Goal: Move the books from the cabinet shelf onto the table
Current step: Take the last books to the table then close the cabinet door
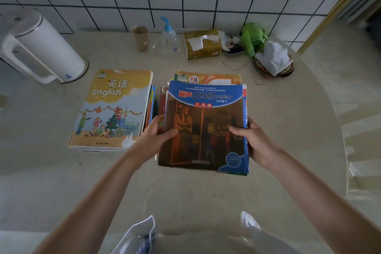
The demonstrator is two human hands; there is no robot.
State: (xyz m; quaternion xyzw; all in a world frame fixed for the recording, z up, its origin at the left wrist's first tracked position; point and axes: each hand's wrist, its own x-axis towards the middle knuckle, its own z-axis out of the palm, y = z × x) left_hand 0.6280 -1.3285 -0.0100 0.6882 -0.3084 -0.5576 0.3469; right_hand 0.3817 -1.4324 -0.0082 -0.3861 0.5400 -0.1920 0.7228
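Both hands grip one stack of books [204, 128] by its side edges: the left hand [153, 137] with thumb on the blue-topped cover, the right hand [254, 140] the same. This stack is over the desk [61, 181]. Beside it on the left lies a second stack with an English textbook [113, 109] on top. Farther, near the tiled wall, stand a white kettle [41, 47] and a tissue pack [203, 45].
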